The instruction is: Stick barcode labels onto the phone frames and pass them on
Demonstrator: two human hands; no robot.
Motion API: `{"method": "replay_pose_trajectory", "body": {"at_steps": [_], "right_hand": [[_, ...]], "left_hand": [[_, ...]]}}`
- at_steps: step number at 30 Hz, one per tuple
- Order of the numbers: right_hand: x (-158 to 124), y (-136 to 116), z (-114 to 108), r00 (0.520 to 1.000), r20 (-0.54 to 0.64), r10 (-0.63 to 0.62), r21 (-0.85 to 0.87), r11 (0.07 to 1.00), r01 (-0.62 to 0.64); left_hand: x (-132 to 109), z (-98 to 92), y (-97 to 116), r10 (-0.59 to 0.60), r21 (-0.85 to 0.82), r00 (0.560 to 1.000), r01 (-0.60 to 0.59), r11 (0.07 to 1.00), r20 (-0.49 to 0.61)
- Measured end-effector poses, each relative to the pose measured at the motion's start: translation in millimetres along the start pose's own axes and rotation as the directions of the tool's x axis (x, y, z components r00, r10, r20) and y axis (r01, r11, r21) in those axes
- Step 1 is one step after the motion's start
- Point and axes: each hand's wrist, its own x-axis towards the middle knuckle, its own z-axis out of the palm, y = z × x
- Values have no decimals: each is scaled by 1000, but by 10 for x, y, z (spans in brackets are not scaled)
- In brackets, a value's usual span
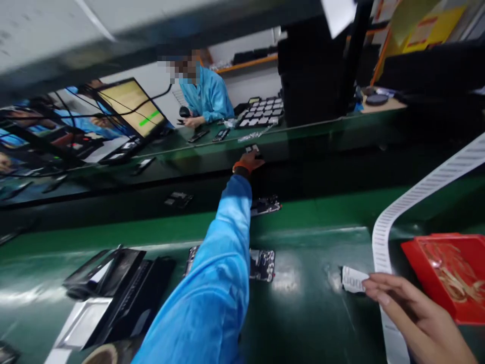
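My left hand (249, 161) reaches far forward in a blue sleeve, over the dark strip beyond the green bench. Its fingers are closed around a small dark phone part (253, 148) with pale patches, partly hidden by the hand. At the lower right my right hand (413, 308) pinches a small white printed label (353, 279) between thumb and fingertips. A long strip of labels (384, 232) runs down behind that hand. Phone boards lie near my left arm: one board (262, 265) on the bench, partly covered by the sleeve, and another board (265, 205) farther back.
A red tray (454, 318) of rubber bands stands at the right. Black trays and cases (125, 293) are stacked at the left. Across the line a co-worker in blue (212, 93) sits near a tray of pale squares (261, 112) and a monitor (131, 108). A shelf edge crosses overhead.
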Motion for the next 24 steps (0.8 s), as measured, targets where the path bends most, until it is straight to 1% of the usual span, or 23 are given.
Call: {"method": "replay_pose_trajectory", "body": {"at_steps": [1,2,3,4,5,6,7,8,10,11,12,13,14,15,17,18,20,24], "right_hand": [[-7,-23,-43,1000,-18,-9,-86,996,8],[-12,-63,-85,999,-40,-25,-177,984,18],[-14,-115,-124,997,-69,-45,-264,964,26],[-12,-173,-161,993,-94,-69,-334,942,34],[-6,-229,-197,988,-121,-92,-381,924,39],[2,-270,-234,982,-153,-114,-412,910,41],[6,-289,-272,980,-154,-122,-427,903,45],[-1,-282,-312,988,-102,-114,-435,899,59],[-71,-196,-385,997,-19,-81,-448,892,64],[-137,-125,-413,997,-14,-77,-467,882,62],[-217,-41,-434,996,-16,-92,-491,868,73],[-302,52,-447,992,-16,-127,-517,850,101],[-383,147,-454,985,-4,-175,-538,830,145],[-453,240,-456,973,29,-227,-550,810,205],[-539,395,-452,943,130,-306,-547,771,326],[-554,450,-446,931,169,-324,-544,756,362],[-537,513,-433,923,193,-332,-551,742,382],[-417,520,-397,945,132,-300,-548,772,322]], "left_hand": [[-63,-22,-23,-14,120,1000,14,993,2],[-176,-12,-36,-31,209,1000,30,977,4],[-343,38,-43,-52,258,999,48,965,10],[-563,131,-46,-24,341,997,-1,940,68],[-833,261,-47,18,410,986,-87,908,168],[-1149,416,-50,64,451,950,-204,869,307],[-1497,582,-55,172,484,814,-483,730,555],[-1863,744,-64,204,405,687,-613,678,698],[-2566,1030,-111,221,237,475,-725,646,852],[-2863,1148,-154,234,169,372,-784,598,898],[-3105,1248,-212,238,136,319,-813,566,918],[-3284,1330,-280,231,126,292,-830,543,928],[-3402,1392,-353,221,132,285,-840,527,933],[-3469,1435,-423,211,149,295,-840,521,932],[-3501,1469,-538,200,172,312,-840,514,929],[-3494,1470,-576,206,179,321,-841,510,924],[-3481,1463,-616,231,192,346,-841,505,909],[-3531,1487,-630,269,239,396,-850,470,878]]}}
